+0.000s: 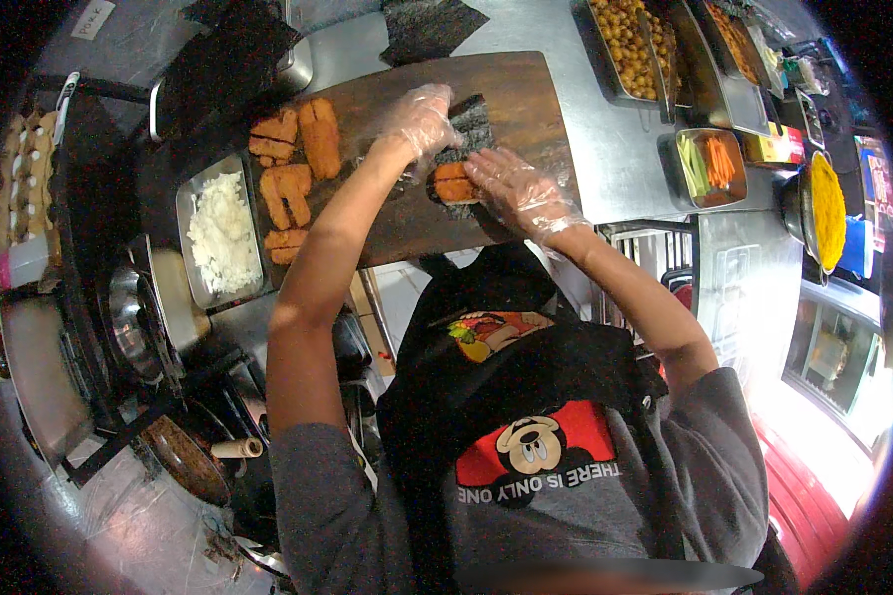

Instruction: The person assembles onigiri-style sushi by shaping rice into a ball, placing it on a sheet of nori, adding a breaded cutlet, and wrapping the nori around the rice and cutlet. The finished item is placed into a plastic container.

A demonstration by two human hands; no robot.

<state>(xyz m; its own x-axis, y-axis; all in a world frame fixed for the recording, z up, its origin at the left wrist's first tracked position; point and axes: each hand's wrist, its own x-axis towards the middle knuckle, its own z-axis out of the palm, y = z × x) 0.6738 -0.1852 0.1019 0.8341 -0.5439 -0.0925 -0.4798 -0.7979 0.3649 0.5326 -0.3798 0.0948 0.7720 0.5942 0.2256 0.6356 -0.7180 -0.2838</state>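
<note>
White slip-like label (93,18) stuck flat at top left, slanted, rectangular. Grey-brown egg carton (25,174) along left edge, pale eggs in its cups. Red and yellow packet (776,147) at right, just beside small steel tray of cut vegetables. Pink and blue printed packet or sign (878,183) at far right rim, too blurred to tell which

Both arms stretched fwd, gloved left hand (422,117) & right hand (518,190) close together, fingers curled down.
</note>
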